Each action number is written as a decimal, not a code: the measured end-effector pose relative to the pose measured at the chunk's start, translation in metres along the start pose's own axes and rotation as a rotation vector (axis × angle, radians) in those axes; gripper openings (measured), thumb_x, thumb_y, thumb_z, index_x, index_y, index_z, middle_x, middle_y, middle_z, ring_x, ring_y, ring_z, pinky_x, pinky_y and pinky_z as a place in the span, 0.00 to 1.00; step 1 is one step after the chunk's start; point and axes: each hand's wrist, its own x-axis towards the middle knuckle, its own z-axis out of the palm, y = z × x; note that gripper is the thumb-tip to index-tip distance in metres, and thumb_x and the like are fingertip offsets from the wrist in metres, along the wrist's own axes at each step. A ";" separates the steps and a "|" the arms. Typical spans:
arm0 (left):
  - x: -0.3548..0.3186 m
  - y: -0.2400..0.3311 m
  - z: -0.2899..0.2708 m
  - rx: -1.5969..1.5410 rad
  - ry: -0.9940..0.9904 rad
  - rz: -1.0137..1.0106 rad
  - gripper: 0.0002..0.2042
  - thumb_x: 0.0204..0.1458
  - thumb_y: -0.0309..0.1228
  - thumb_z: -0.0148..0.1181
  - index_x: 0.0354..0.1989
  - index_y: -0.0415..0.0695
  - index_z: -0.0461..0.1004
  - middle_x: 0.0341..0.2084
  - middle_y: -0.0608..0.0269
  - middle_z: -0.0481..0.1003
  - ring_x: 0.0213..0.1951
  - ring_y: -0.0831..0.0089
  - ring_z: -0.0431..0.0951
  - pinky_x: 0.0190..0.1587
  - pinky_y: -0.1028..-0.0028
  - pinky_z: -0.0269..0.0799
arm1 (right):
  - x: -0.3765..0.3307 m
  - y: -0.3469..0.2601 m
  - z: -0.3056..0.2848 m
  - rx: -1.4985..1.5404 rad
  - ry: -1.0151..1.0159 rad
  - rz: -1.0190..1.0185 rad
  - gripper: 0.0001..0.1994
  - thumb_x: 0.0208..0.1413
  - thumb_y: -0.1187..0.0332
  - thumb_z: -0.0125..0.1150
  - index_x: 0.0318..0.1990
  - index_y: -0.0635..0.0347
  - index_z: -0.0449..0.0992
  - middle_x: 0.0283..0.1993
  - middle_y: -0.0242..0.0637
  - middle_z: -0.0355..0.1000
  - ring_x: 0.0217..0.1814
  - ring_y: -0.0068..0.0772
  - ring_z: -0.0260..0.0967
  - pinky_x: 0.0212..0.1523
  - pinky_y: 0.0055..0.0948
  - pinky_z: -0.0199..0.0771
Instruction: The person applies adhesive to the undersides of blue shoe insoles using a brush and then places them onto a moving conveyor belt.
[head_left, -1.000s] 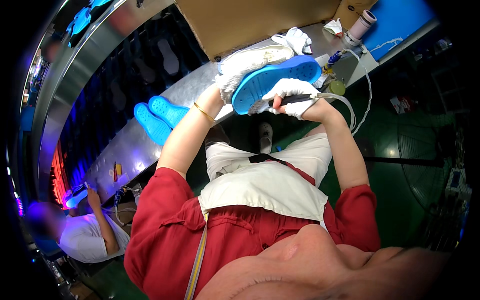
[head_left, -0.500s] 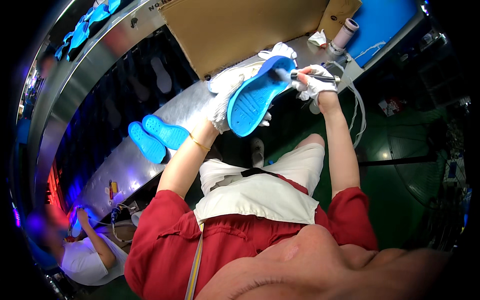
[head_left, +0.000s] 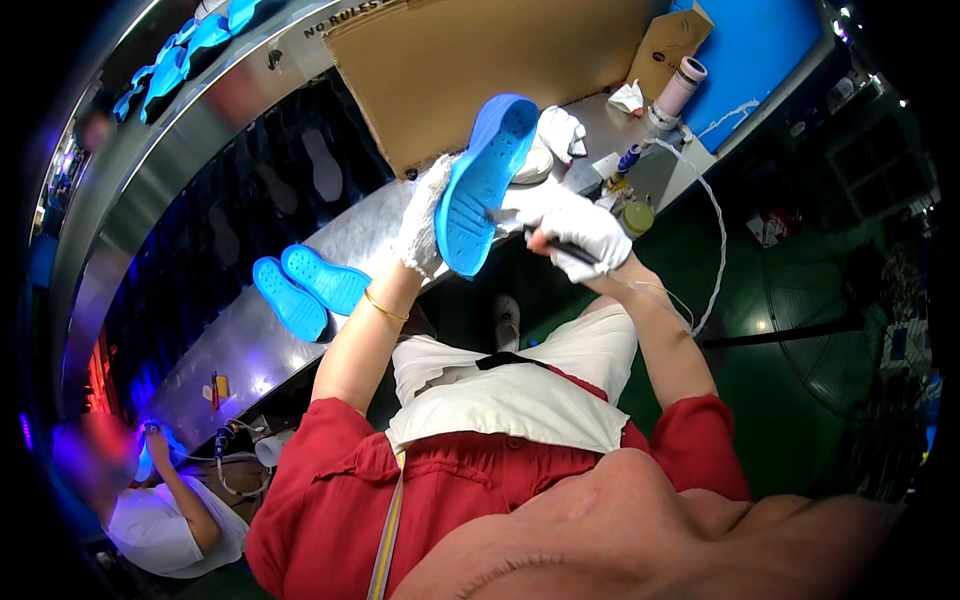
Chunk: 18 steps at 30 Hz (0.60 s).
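Observation:
A blue shoe sole (head_left: pixel 486 180) is tilted up in my left hand (head_left: pixel 426 218), which wears a white glove and grips its left edge. Ridges and small holes mark the sole's surface. My right hand (head_left: pixel 585 238), also gloved, closes round the black handle of a brush (head_left: pixel 570 252). The brush's pale tip is smeared by motion close to the sole's lower half; I cannot tell if it touches. On the metal bench left of my left forearm, two more blue soles (head_left: pixel 290 298) lie side by side.
Behind the sole stands a cardboard box (head_left: pixel 480 70). A pink bottle (head_left: pixel 680 92), crumpled white cloth (head_left: pixel 562 134) and a greenish jar (head_left: pixel 637 217) are at the bench's right end. A white cord (head_left: pixel 722 262) hangs there. A co-worker (head_left: pixel 180 520) sits at lower left.
The sole has moved left and turned more upright. My right hand has come lower and left with the brush, from the sole's upper end toward its lower half.

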 end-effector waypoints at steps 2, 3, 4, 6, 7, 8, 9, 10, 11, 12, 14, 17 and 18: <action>-0.006 0.002 -0.001 0.055 0.039 0.008 0.34 0.57 0.57 0.42 0.60 0.38 0.60 0.47 0.42 0.71 0.40 0.48 0.78 0.42 0.53 0.77 | -0.004 -0.002 -0.005 0.127 -0.091 0.093 0.10 0.39 0.85 0.66 0.27 0.60 0.75 0.33 0.39 0.74 0.39 0.35 0.73 0.43 0.28 0.72; -0.008 0.004 0.000 0.044 0.030 -0.014 0.35 0.57 0.57 0.42 0.60 0.37 0.60 0.46 0.41 0.71 0.41 0.48 0.78 0.43 0.52 0.77 | -0.001 0.001 -0.008 0.230 -0.043 0.114 0.09 0.40 0.85 0.66 0.27 0.61 0.75 0.33 0.38 0.74 0.39 0.34 0.73 0.42 0.28 0.72; -0.010 0.005 0.001 0.033 0.020 -0.036 0.35 0.57 0.57 0.42 0.60 0.37 0.59 0.46 0.40 0.71 0.41 0.48 0.78 0.44 0.52 0.76 | 0.006 0.005 -0.016 0.147 0.034 0.106 0.09 0.41 0.85 0.65 0.28 0.61 0.75 0.33 0.38 0.74 0.39 0.33 0.73 0.42 0.27 0.71; -0.009 0.005 0.003 0.067 -0.027 -0.031 0.35 0.57 0.57 0.42 0.60 0.36 0.59 0.47 0.41 0.71 0.42 0.48 0.77 0.45 0.51 0.76 | 0.021 0.007 -0.025 0.182 0.258 0.129 0.08 0.42 0.84 0.64 0.30 0.61 0.75 0.34 0.36 0.72 0.37 0.32 0.71 0.40 0.26 0.71; -0.008 0.004 0.002 0.093 -0.063 -0.028 0.35 0.57 0.57 0.42 0.60 0.35 0.59 0.47 0.41 0.71 0.42 0.49 0.77 0.46 0.50 0.75 | 0.025 0.015 -0.026 0.033 0.332 0.094 0.09 0.42 0.84 0.63 0.31 0.61 0.75 0.33 0.36 0.71 0.35 0.32 0.70 0.39 0.27 0.70; -0.004 0.007 0.004 0.031 -0.092 -0.049 0.36 0.57 0.57 0.43 0.60 0.35 0.59 0.47 0.42 0.72 0.42 0.48 0.77 0.48 0.49 0.74 | 0.027 0.019 -0.026 -0.057 0.319 0.038 0.09 0.41 0.85 0.62 0.30 0.61 0.74 0.33 0.36 0.71 0.35 0.32 0.70 0.38 0.27 0.70; -0.006 0.010 0.009 -0.076 -0.076 -0.048 0.36 0.57 0.57 0.44 0.60 0.34 0.59 0.47 0.41 0.71 0.42 0.47 0.77 0.47 0.50 0.74 | 0.028 0.020 -0.027 -0.147 0.306 -0.018 0.09 0.41 0.85 0.62 0.30 0.61 0.74 0.32 0.36 0.71 0.35 0.32 0.70 0.38 0.27 0.70; -0.006 0.012 0.013 -0.007 -0.059 -0.005 0.36 0.57 0.57 0.44 0.60 0.35 0.59 0.47 0.41 0.71 0.43 0.48 0.77 0.47 0.50 0.74 | 0.022 0.014 -0.025 -0.104 0.281 0.032 0.09 0.41 0.85 0.62 0.29 0.60 0.74 0.31 0.37 0.71 0.34 0.32 0.70 0.38 0.26 0.69; -0.006 0.019 0.008 0.005 -0.076 0.004 0.35 0.57 0.57 0.44 0.60 0.35 0.60 0.47 0.42 0.72 0.43 0.49 0.78 0.47 0.51 0.75 | 0.023 0.011 -0.026 -0.038 0.204 0.016 0.09 0.41 0.84 0.63 0.29 0.61 0.74 0.32 0.37 0.72 0.33 0.32 0.70 0.38 0.27 0.69; -0.007 0.029 0.016 0.020 -0.104 0.003 0.35 0.57 0.57 0.44 0.59 0.36 0.60 0.47 0.43 0.72 0.43 0.51 0.78 0.47 0.52 0.75 | 0.020 0.005 -0.030 0.019 0.202 0.042 0.08 0.42 0.84 0.63 0.29 0.61 0.74 0.32 0.37 0.72 0.33 0.31 0.71 0.38 0.26 0.70; -0.006 0.054 0.037 0.048 -0.100 0.088 0.35 0.56 0.58 0.44 0.59 0.36 0.61 0.45 0.44 0.73 0.41 0.53 0.79 0.46 0.55 0.76 | 0.010 0.002 -0.032 0.101 0.258 0.091 0.08 0.43 0.84 0.63 0.29 0.61 0.74 0.34 0.39 0.73 0.34 0.30 0.72 0.39 0.25 0.71; 0.014 0.109 0.071 0.075 -0.336 0.152 0.37 0.58 0.59 0.35 0.60 0.35 0.59 0.46 0.43 0.72 0.40 0.51 0.78 0.45 0.53 0.76 | -0.006 0.010 -0.032 0.293 0.456 0.197 0.09 0.44 0.85 0.65 0.30 0.62 0.73 0.34 0.36 0.72 0.34 0.25 0.70 0.38 0.23 0.71; 0.026 0.129 0.081 0.093 -0.389 0.196 0.37 0.59 0.59 0.31 0.60 0.34 0.58 0.46 0.41 0.71 0.41 0.48 0.77 0.45 0.52 0.76 | -0.008 0.007 -0.033 0.334 0.462 0.239 0.09 0.44 0.85 0.65 0.31 0.62 0.73 0.33 0.36 0.72 0.33 0.25 0.71 0.37 0.23 0.72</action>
